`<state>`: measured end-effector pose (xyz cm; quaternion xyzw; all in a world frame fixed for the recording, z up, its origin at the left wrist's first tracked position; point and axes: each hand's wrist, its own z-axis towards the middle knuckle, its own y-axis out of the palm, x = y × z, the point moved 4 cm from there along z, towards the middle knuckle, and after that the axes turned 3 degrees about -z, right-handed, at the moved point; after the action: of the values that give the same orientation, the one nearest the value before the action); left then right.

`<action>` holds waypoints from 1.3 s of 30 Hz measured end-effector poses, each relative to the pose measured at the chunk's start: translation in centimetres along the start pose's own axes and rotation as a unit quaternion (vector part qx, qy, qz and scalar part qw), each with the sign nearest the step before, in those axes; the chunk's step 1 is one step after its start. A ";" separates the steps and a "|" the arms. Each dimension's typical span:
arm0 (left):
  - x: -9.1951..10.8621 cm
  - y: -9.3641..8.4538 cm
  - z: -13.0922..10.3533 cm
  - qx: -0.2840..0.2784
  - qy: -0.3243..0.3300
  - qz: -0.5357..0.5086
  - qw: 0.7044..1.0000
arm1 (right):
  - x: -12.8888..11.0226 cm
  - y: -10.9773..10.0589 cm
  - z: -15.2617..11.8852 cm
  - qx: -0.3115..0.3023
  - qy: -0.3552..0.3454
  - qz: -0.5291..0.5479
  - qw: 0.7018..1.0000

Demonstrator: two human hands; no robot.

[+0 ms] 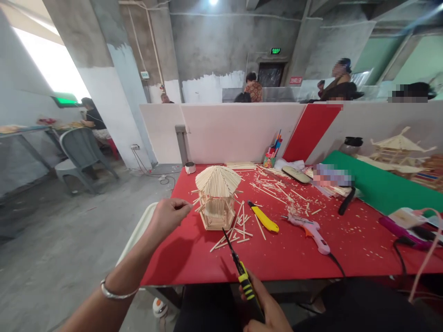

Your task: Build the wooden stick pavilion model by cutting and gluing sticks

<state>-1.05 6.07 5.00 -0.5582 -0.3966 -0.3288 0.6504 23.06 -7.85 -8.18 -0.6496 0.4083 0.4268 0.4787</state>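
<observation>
Left hand (pixel 169 217) pinches (on what, unclear) beside one stick model (pixel 217 198); right hand (pixel 268 306) grips one tool (pixel 246 285); one cup (pixel 269 161) holds pens (pixel 278 144).

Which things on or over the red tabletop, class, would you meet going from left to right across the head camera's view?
Left hand → small stick pavilion → yellow cutter → pink glue gun → slim black tool → purple item.

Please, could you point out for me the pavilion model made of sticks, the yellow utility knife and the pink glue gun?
Stick pavilion model (pixel 218 181): head view, on its roof.
Yellow utility knife (pixel 266 219): head view, on its handle.
Pink glue gun (pixel 319 237): head view, on its grip.
</observation>
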 end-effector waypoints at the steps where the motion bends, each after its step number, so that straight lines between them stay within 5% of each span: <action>1: -0.3 0.2 0.3 -0.004 -0.007 -0.005 1.000 | 0.2 0.0 0.0 -0.002 0.008 0.005 1.000; 16: -0.6 1.5 1.4 -0.089 -0.100 -0.060 0.989 | 1.1 0.1 -0.1 -0.028 0.019 0.034 0.999; 28: 1.1 1.7 1.0 -0.092 -0.100 -0.011 0.991 | 1.4 0.0 -0.1 -0.032 0.027 0.020 0.999; 39: 0.5 1.8 1.5 -0.100 -0.085 0.029 0.991 | 2.9 0.4 0.2 -0.036 0.031 0.039 0.998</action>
<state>0.57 7.86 4.70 -0.6579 -0.3992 -0.2988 0.5644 23.56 -8.11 -11.05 -0.6630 0.4325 0.4393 0.4247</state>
